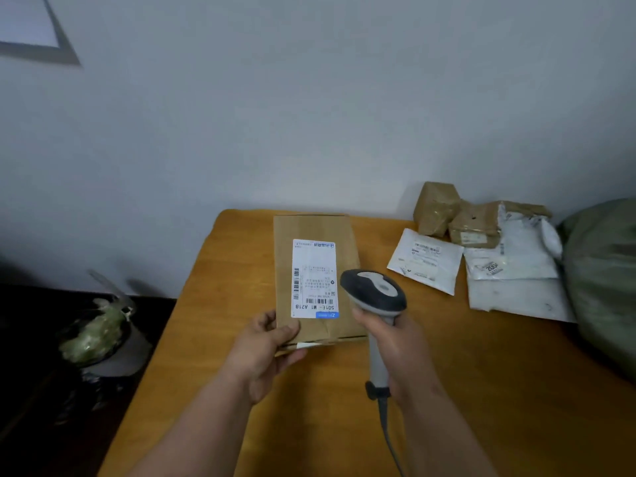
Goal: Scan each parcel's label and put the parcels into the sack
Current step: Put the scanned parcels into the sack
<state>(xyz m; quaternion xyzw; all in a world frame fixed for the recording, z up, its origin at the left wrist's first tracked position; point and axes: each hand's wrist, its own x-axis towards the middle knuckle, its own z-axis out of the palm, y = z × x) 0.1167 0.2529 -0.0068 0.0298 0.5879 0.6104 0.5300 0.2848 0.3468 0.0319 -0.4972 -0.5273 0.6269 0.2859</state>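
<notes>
Parcel point(315, 277), a stiff cardboard box that looks light, is pinched at its near corner by the left hand point(265, 352) while the right hand point(399, 352) grips the scanner point(373, 292).

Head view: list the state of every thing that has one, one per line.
Cardboard box: on the table, label up, near corner gripped.
Left hand: grips the box.
Right hand: grips the scanner.
Scanner: held beside the label.
White mailers: piled, untouched.
Green sack: on the table edge.
</notes>
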